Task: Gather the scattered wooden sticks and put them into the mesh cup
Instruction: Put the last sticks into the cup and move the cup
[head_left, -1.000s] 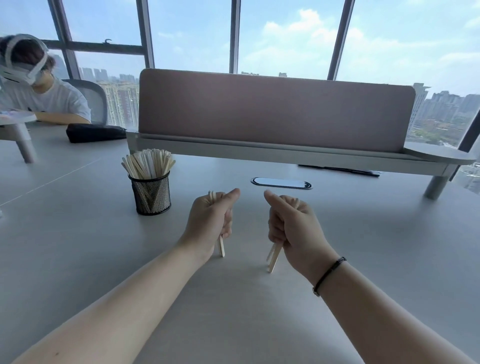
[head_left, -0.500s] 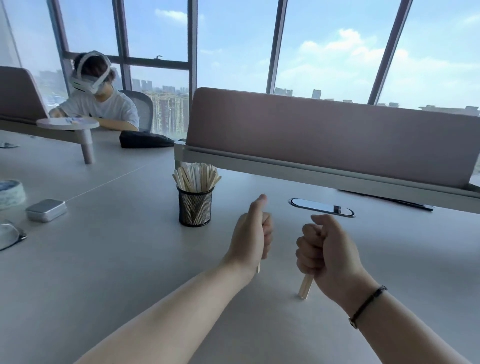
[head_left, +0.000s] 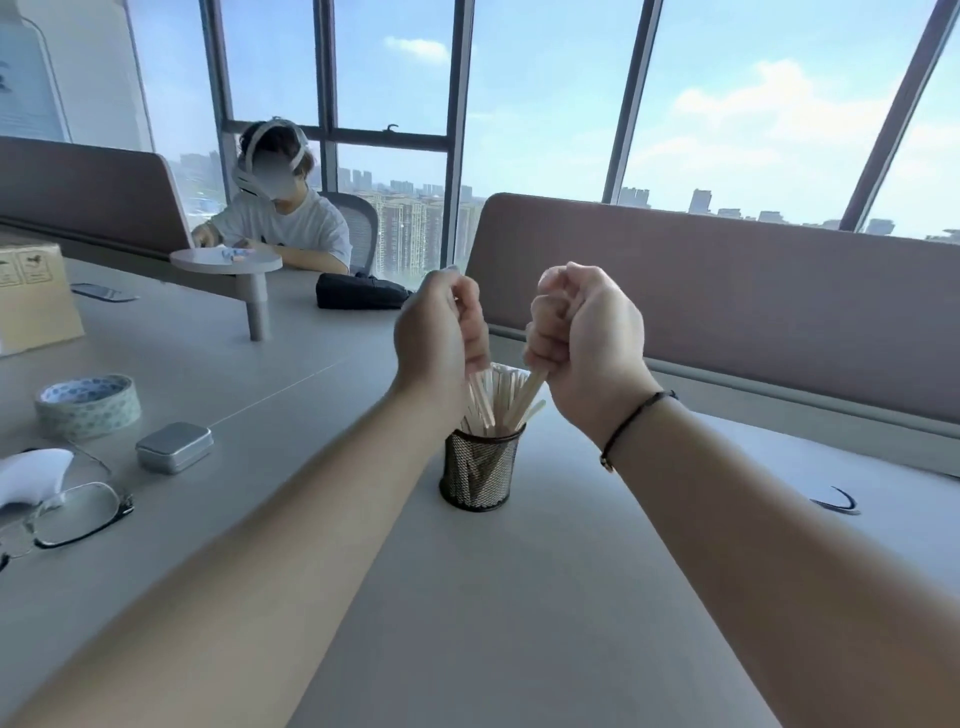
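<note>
- The person holds both hands directly above the mesh cup (head_left: 480, 470), which stands upright on the grey table (head_left: 493, 623), between the two forearms.
- The left hand (head_left: 436, 332) is clenched around a few wooden sticks (head_left: 480, 397). Their lower ends come out below the fist and point down and slightly to the right, toward the mouth of the cup.
- The right hand (head_left: 584, 332) is also closed to a fist around a small bundle of sticks (head_left: 530, 392). This bundle leans down and to the left, so the two bundles come together over the cup like a letter V.
- The cup is already full of standing sticks. The tips of the held sticks seem to reach among the tops of them, but it cannot be told if they already touch.
- The important relation: the long axis of each bundle is steep but not vertical, and the cup opening lies just under both fists, about equally near to each hand.
- Judged from this, the next step is to bring the bundles more upright and then loosen the fingers, so the sticks slide down inside.
- A risk is that tilted sticks catch on the crowded ones and fall outside the rim.
- No loose sticks are seen on the table around the cup.
</note>
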